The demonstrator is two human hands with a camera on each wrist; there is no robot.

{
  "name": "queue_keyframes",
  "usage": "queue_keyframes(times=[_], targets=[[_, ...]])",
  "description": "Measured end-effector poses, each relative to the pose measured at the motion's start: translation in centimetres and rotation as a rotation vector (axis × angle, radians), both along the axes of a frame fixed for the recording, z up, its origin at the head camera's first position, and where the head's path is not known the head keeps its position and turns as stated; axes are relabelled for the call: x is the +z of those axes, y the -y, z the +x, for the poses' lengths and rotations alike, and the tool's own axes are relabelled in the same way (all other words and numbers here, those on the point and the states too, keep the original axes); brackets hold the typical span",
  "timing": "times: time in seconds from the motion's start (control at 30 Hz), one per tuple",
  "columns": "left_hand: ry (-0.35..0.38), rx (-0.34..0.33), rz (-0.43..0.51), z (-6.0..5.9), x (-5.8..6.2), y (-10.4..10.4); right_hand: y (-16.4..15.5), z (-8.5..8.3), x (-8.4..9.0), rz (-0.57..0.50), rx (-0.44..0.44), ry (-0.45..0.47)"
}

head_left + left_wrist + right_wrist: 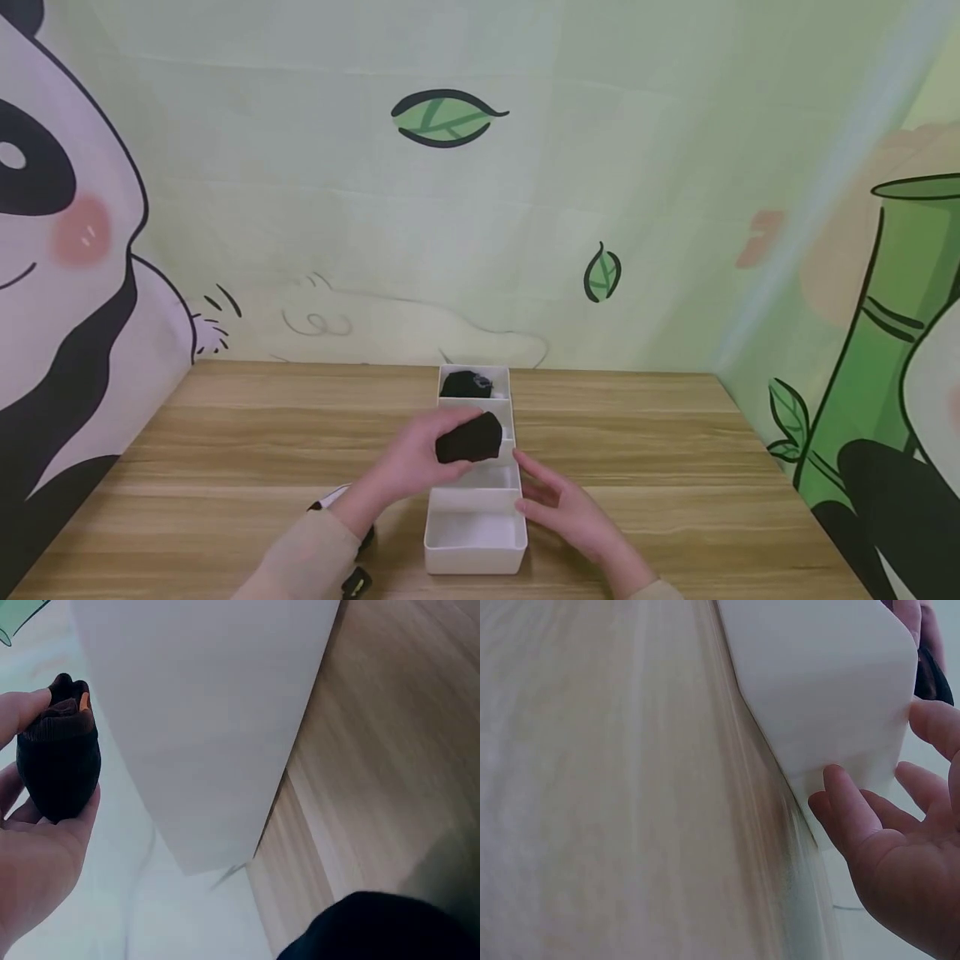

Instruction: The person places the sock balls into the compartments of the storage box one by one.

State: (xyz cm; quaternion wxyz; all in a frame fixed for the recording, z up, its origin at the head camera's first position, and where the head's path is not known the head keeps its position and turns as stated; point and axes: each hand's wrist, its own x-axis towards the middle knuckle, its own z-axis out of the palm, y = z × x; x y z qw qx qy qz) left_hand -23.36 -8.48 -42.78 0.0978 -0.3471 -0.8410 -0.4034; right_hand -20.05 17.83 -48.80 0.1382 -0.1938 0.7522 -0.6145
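Note:
A long white divided box stands on the wooden table, its compartments running away from me. My left hand grips a rolled black sock bundle over the box's middle compartments; the left wrist view shows the bundle between thumb and fingers beside the box wall. Another black bundle lies in the farthest compartment. My right hand is open, its fingers touching the box's right wall.
A panda and bamboo mural covers the walls behind and beside the table. A small black and white object lies by my left forearm. The nearest compartment holds nothing.

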Motion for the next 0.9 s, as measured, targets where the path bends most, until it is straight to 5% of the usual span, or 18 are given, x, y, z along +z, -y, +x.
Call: queue_keyframes(times=[0.9], targets=[[0.032, -0.065, -0.184, -1.0, -1.2, -0.8, 0.1, 0.1, 0.2, -0.009, 0.004, 0.002]])
